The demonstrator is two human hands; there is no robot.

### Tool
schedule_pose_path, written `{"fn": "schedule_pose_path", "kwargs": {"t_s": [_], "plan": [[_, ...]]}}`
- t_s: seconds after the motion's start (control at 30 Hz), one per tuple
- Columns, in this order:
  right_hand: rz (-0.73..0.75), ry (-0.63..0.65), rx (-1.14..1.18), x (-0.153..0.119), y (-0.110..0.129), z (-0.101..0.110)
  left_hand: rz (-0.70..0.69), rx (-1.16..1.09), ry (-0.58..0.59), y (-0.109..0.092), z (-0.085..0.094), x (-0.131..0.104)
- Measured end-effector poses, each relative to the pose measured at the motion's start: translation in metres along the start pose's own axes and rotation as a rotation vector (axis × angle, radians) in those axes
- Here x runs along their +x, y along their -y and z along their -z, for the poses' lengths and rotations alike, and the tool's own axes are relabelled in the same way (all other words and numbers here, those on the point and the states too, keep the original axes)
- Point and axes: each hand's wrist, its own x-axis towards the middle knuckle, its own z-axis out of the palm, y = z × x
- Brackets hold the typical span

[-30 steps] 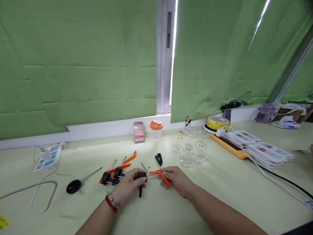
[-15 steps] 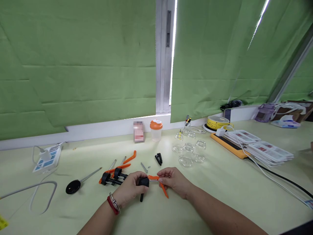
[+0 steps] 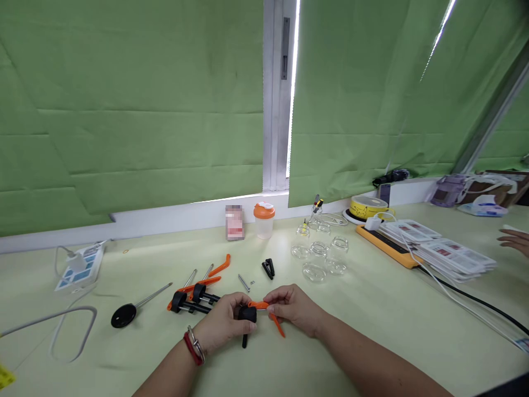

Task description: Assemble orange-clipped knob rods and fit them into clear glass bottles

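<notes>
A person's two hands work close together but not touching, low over the near part of a pale green bench (image 3: 264, 369). The left hand (image 3: 225, 322) is clamped on a black fitting (image 3: 249, 314), whose rounded end faces right and whose thin stem points down. The right hand (image 3: 295, 309), fingertips pinched, grips an orange lever (image 3: 278, 326); the lever's upper end reaches to the fitting and its tail slants down below the fingers. A short metal rod (image 3: 262, 310) shows between the fitting and the right fingertips. A red band (image 3: 190, 347) and a metal bracelet (image 3: 195, 343) circle the left wrist.

Just left of the left hand lie two black assemblies (image 3: 179, 301) beside two loose orange levers (image 3: 220, 267). Farther left, a black disc (image 3: 124, 316) lies with a rod angled up and right. Beyond the hands are a long screw (image 3: 243, 282) and two black clips (image 3: 268, 269), with an orange-lidded cup (image 3: 264, 223) standing near the wall. Clear glass jars (image 3: 318, 259) cluster to the right, short of an orange power strip (image 3: 388, 248) and stacked papers (image 3: 458, 259). At the right edge, another person's hand (image 3: 516, 240) enters over the bench.
</notes>
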Motion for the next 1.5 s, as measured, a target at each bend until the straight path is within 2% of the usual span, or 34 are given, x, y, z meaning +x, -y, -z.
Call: {"fn": "schedule_pose_path", "kwargs": {"t_s": [0.33, 0.8, 1.07, 1.23, 1.4, 1.5], "plan": [[0.168, 0.112, -0.231, -0.004, 0.003, 0.001, -0.017, -0.028, 0.092, -0.003, -0.004, -0.003], [0.403, 0.122, -0.749, -0.019, 0.025, -0.009, -0.019, -0.096, 0.148, -0.004, -0.007, -0.003], [0.474, 0.122, -0.848, -0.019, 0.025, -0.008, 0.003, -0.172, 0.147, -0.008, -0.009, -0.005], [0.469, 0.12, -0.875, -0.019, 0.025, -0.005, -0.004, -0.257, 0.199, -0.01, -0.011, -0.005], [0.452, 0.137, -0.889, -0.019, 0.026, -0.004, 0.078, -0.521, 0.08, -0.005, -0.012, -0.002], [0.448, 0.144, -0.919, -0.018, 0.026, -0.004, 0.102, -0.573, 0.04, -0.003, -0.012, 0.0]]}}
